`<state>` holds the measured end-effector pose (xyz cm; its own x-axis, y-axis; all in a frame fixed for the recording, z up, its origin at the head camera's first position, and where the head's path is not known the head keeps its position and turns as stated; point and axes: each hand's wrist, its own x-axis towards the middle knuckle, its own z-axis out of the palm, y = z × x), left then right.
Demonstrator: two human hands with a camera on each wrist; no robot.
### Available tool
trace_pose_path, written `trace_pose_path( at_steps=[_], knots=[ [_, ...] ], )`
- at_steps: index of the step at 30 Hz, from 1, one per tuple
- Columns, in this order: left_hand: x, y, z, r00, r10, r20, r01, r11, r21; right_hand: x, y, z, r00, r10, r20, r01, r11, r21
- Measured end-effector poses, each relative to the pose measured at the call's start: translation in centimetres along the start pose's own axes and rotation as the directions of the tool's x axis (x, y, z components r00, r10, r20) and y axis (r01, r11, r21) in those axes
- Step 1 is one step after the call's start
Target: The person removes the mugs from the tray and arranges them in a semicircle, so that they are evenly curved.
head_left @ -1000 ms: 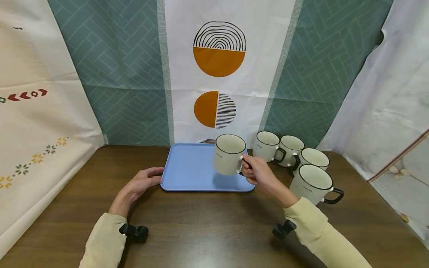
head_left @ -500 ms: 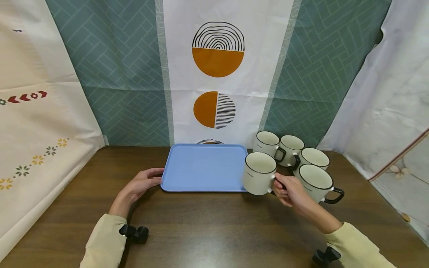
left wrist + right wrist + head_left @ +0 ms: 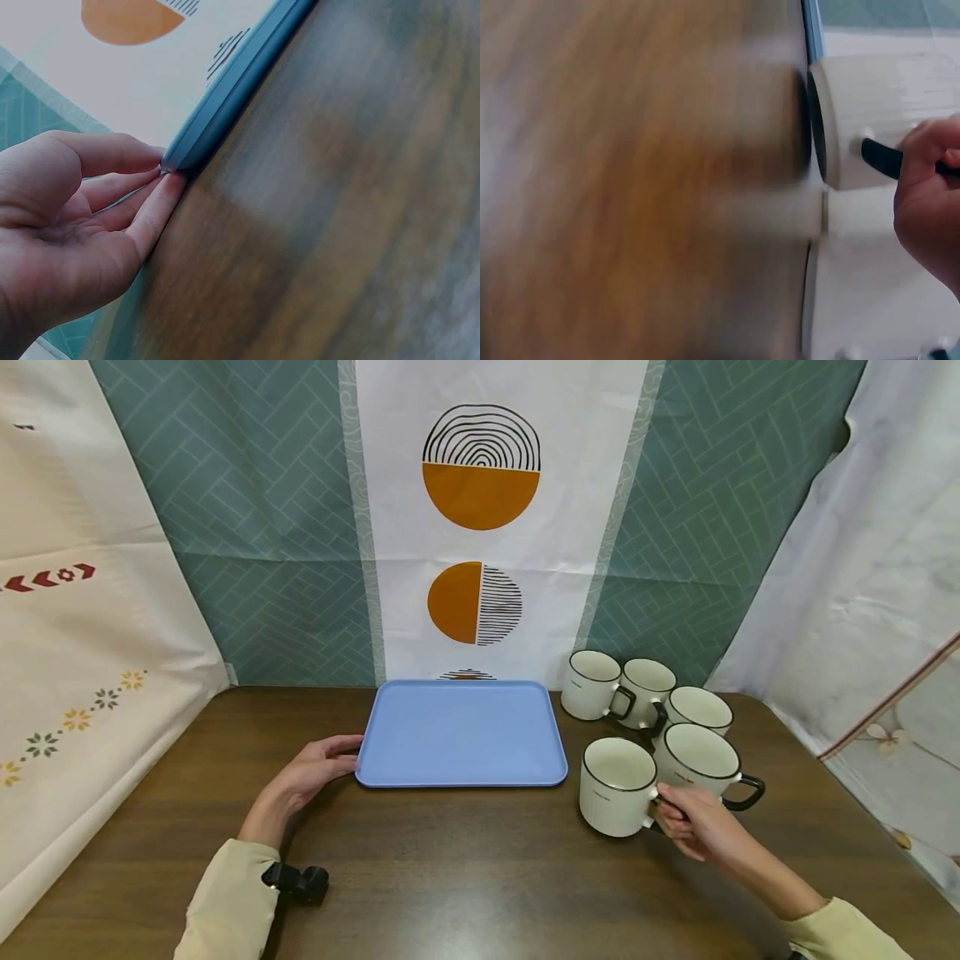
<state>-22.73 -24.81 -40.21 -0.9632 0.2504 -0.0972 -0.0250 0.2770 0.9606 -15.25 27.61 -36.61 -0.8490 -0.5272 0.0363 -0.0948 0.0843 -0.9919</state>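
Note:
A plain light blue tray point(image 3: 465, 733) lies at the back middle of the brown table. My left hand point(image 3: 311, 774) rests at its left edge, fingers fairly straight; in the left wrist view the fingertips point(image 3: 171, 180) touch the tray's corner. Right of the tray, my right hand point(image 3: 696, 824) grips the black handle of a white enamel-style mug point(image 3: 611, 802) with a black rim. The mug is upright, its inside bare. In the right wrist view its base sits close to the tabletop, and curled fingers point(image 3: 922, 154) wrap the handle point(image 3: 881, 157).
Several matching mugs stand clustered at the back right: one by the tray point(image 3: 587, 692), one behind point(image 3: 645, 681), and others such as the front one point(image 3: 693, 764), partly behind the held mug and hand. Patterned cloths point(image 3: 285, 568) hang behind the table point(image 3: 450, 877).
My right hand has carried the mug from above the tray rightward, toward me and down, to beside the other mugs. My left hand has stayed at the tray's edge.

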Motion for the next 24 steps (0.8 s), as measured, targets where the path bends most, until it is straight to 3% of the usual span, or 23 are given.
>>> trace_pose_path(
  at_steps=[5,11,24],
  knots=[
    [0.2,-0.2,0.3,1.0,0.005,0.005,-0.005,1.0,-0.008,-1.2,0.5,-1.8,0.995,0.031,0.094,-0.038,0.997,0.069],
    [0.3,-0.3,0.3,1.0,0.001,0.003,-0.001,1.0,-0.021,-2.0,0.9,-3.3,0.975,-0.001,0.223,-0.017,0.997,0.08],
    [-0.1,0.0,-0.1,1.0,0.012,0.016,-0.012,1.0,-0.025,-2.5,0.9,-4.6,0.967,-0.03,0.253,0.03,1.0,0.003]
  ],
)
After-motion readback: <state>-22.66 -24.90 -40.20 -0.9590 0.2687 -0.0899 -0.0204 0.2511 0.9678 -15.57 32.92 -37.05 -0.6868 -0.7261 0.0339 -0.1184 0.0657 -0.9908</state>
